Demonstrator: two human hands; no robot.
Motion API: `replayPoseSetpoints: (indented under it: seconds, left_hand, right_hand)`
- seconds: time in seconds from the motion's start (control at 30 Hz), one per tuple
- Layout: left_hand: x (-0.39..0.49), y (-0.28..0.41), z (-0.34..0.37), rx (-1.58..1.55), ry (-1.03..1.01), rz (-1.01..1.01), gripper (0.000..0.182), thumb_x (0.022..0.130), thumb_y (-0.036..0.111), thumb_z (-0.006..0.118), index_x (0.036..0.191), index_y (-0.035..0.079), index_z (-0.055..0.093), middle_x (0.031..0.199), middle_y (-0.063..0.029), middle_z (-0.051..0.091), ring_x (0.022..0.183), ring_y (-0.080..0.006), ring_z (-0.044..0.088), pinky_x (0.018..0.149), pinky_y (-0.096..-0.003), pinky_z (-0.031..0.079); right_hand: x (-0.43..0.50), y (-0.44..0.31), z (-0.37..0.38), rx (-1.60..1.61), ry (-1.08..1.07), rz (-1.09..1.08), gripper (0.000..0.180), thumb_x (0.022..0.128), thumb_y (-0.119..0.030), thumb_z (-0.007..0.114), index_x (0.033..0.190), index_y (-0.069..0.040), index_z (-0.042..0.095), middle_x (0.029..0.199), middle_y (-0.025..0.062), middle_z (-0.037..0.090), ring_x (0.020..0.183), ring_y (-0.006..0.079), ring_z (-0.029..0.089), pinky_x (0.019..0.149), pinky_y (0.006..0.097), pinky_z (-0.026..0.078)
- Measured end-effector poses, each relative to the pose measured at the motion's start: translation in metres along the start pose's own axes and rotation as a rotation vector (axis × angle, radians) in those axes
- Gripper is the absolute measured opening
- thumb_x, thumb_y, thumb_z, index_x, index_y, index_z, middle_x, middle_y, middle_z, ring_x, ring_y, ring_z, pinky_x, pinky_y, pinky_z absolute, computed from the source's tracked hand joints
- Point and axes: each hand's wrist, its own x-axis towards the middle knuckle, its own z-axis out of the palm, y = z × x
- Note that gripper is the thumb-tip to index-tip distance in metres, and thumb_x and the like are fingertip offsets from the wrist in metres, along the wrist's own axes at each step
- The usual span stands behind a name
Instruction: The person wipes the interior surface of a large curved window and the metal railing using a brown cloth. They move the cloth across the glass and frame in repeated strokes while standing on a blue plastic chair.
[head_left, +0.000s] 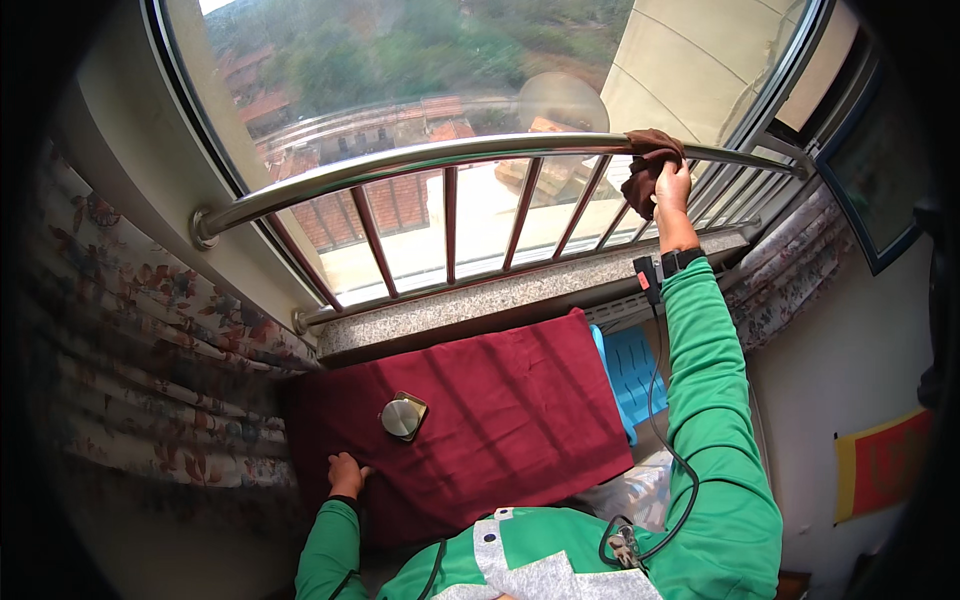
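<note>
My right hand (673, 186) is closed on a dark brown cloth (643, 184), which is draped over the top tube of a metal window railing (450, 148) towards its right end. My left hand (347, 475) rests on the dark red cloth cover (510, 405) at the lower left, with the thumb apart from the fingers and nothing visible in it. A small round metal-topped object (400, 418) stands on the cover, up and to the right of my left hand.
Behind the railing is a large window (420, 67) above a speckled stone sill (487, 296). Floral curtains (165, 420) hang at both sides. A blue plastic item (636, 371) sits right of the red cover. A black cable (694, 480) runs along my right arm.
</note>
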Motion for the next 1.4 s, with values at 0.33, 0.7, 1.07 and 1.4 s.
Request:
replayPoseSetpoints:
  seconds: [0.33, 0.7, 1.07, 1.4]
  left_hand:
    - [-0.001, 0.000, 0.000, -0.010, 0.014, -0.004, 0.067, 0.073, 0.037, 0.085, 0.119, -0.001, 0.054, 0.128, -0.0242, 0.051, 0.111, -0.0394, 0.060, 0.093, -0.0435, 0.052]
    - [-0.003, 0.002, 0.002, -0.020, 0.054, 0.011, 0.063, 0.072, 0.035, 0.086, 0.114, 0.000, 0.055, 0.122, -0.0231, 0.052, 0.109, -0.0403, 0.059, 0.091, -0.0450, 0.051]
    - [-0.004, 0.003, 0.000, 0.016, 0.019, -0.001, 0.064, 0.072, 0.036, 0.085, 0.114, -0.001, 0.054, 0.121, -0.0224, 0.051, 0.108, -0.0399, 0.059, 0.091, -0.0444, 0.051]
    - [-0.003, 0.003, 0.000, 0.003, 0.040, 0.012, 0.060, 0.074, 0.032, 0.085, 0.113, -0.001, 0.052, 0.119, -0.0254, 0.052, 0.106, -0.0436, 0.060, 0.088, -0.0479, 0.052]
  right_hand:
    - [-0.258, -0.039, 0.094, 0.959, -0.317, 1.060, 0.025, 0.099, -0.009, 0.052, 0.122, 0.001, 0.051, 0.117, 0.0154, 0.060, 0.102, 0.0326, 0.064, 0.084, 0.0473, 0.057]
    - [-0.198, -0.080, 0.192, 0.732, -0.347, 0.171, 0.025, 0.096, -0.017, 0.060, 0.115, 0.001, 0.060, 0.106, 0.0071, 0.064, 0.092, 0.0187, 0.059, 0.083, 0.0319, 0.048]
    - [-0.298, 0.097, 0.226, 0.499, -0.453, 1.122, 0.032, 0.095, -0.003, 0.035, 0.083, 0.004, 0.064, 0.072, 0.0182, 0.063, 0.062, 0.0299, 0.062, 0.052, 0.0350, 0.052]
    - [-0.217, -0.062, 0.224, 0.967, -0.536, 0.247, 0.014, 0.103, -0.015, 0.048, 0.104, -0.007, 0.059, 0.089, 0.0063, 0.067, 0.076, 0.0158, 0.065, 0.067, 0.0287, 0.053]
